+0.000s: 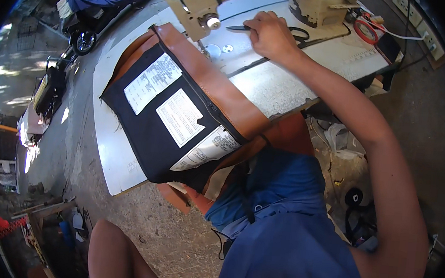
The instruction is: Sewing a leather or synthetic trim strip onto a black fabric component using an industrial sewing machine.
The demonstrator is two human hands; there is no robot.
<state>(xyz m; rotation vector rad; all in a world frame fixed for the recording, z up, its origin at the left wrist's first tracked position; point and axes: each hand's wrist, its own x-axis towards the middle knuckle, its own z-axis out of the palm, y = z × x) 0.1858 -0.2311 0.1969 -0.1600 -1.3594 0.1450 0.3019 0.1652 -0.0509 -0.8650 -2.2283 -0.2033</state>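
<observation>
My right hand (269, 34) is closed around the middle of a pair of black-handled scissors (299, 35) on the sewing machine table (120, 159). The blades point left, and the handle loops stick out to the right. Left of this hand, a sewn piece of black fabric and brown leather-like material (176, 124) lies under the head of the sewing machine (191, 17). Printed white labels (181, 118) are on its black side, and part of it hangs over the table's near edge. My left hand is out of view; a bare bent limb shows at the lower left.
A red ring-shaped roll (366, 32) and a dark phone-like object (388, 49) sit at the table's right end. Power sockets (432, 43) with a white cable are beyond. A motorcycle (83, 41) stands at the far left. Tools and scraps (40, 229) lie at lower left.
</observation>
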